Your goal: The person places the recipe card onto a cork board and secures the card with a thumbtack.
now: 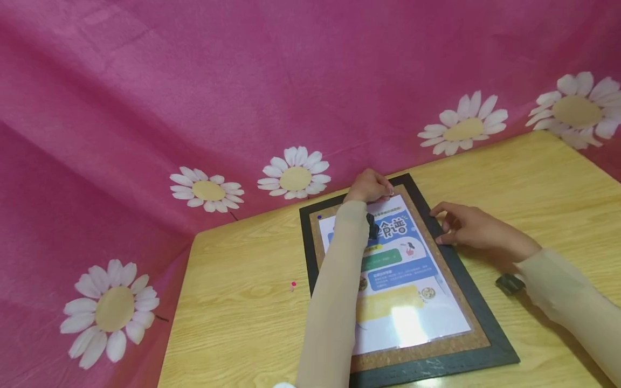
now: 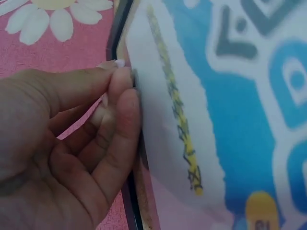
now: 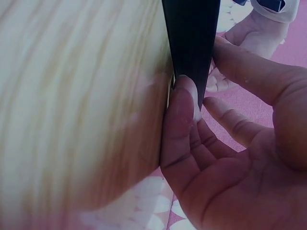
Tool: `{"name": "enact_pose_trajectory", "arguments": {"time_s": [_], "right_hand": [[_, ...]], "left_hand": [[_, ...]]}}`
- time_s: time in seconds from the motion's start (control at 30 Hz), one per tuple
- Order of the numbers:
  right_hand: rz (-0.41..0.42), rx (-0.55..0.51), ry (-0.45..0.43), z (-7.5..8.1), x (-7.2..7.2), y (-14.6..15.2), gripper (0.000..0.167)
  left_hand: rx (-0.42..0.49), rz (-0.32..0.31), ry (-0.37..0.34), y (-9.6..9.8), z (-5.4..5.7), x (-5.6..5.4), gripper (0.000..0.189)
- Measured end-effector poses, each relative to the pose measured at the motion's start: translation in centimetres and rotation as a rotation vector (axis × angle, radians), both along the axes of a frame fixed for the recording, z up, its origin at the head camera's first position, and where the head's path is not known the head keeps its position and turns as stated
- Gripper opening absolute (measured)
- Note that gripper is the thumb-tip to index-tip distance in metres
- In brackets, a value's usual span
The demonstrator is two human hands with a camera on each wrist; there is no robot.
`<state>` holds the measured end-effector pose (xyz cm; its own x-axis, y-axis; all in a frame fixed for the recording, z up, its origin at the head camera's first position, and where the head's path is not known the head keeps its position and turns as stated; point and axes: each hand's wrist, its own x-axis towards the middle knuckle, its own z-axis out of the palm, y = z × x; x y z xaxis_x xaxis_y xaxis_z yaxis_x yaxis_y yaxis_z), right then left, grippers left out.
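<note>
A black-framed cork board [image 1: 480, 338] lies on the wooden table with a printed, glossy sheet [image 1: 388, 339] on it. At the sheet's top edge, near the board's far right corner, my left hand [image 1: 371, 186] pinches a small whitish push pin [image 2: 120, 63] between thumb and forefinger. Most of that pin is hidden by the fingertips. A blue pin [image 1: 319, 217] sits at the sheet's top left corner. My right hand [image 1: 463, 226] grips the board's right edge; the left wrist view does not show it. In the right wrist view its fingers [image 3: 180, 112] lie against the black frame [image 3: 192, 38].
Two tiny pins, one of them a pink pin [image 1: 293, 283], lie on the wooden table [image 1: 233, 302] left of the board. A pink cloth [image 1: 242, 81] with white daisies hangs behind and left of the table. My left forearm crosses over the sheet.
</note>
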<state>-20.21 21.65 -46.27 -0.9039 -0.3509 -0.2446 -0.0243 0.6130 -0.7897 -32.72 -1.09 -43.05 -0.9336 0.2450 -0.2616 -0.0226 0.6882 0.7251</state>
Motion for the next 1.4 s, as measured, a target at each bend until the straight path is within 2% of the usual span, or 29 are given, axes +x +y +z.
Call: {"name": "enact_pose_trajectory", "arguments": {"time_s": [0.17, 0.43, 0.57, 0.67, 0.8, 0.87, 0.93, 1.07, 1.17, 1.4], "right_hand": [[-0.005, -0.011, -0.006, 0.2, 0.0, 0.0, 0.057], [0.004, 0.029, 0.043, 0.1, 0.0, 0.1, 0.055], [0.003, 0.028, 0.044, 0.1, 0.0, 0.1, 0.055], [-0.014, -0.011, -0.007, 0.2, 0.2, 0.0, 0.055], [-0.013, -0.02, -0.007, 0.1, 0.3, 0.1, 0.056], [-0.009, -0.017, 0.004, 0.1, 0.3, 0.1, 0.056], [-0.022, -0.037, -0.026, 0.1, 0.5, 0.0, 0.058], [-0.024, -0.04, -0.034, 0.0, 0.4, -0.2, 0.059], [-0.006, -0.014, 0.015, 0.2, 0.4, -0.2, 0.057], [-0.007, -0.016, 0.004, 0.4, 0.4, 0.1, 0.059]], "left_hand": [[-0.031, -0.01, 0.026, 0.5, 0.0, 0.2, 0.009], [-0.134, -0.015, 0.112, 0.8, -0.3, 0.4, 0.008], [-0.151, 0.019, 0.121, 0.9, -0.3, 0.5, 0.008], [-0.145, 0.066, 0.107, 1.1, -0.3, 0.5, 0.009], [-0.161, 0.097, 0.12, 1.5, -0.4, 0.5, 0.008], [-0.21, 0.088, 0.155, 1.6, -0.4, 0.5, 0.007], [-0.267, 0.076, 0.189, 1.6, -0.4, 0.5, 0.008], [-0.368, 0.067, 0.224, 1.6, 0.0, 0.5, 0.013], [-0.399, 0.066, 0.229, 1.7, 0.3, 0.4, 0.014], [-0.416, 0.071, 0.243, 2.2, 0.1, 0.5, 0.013]]}}
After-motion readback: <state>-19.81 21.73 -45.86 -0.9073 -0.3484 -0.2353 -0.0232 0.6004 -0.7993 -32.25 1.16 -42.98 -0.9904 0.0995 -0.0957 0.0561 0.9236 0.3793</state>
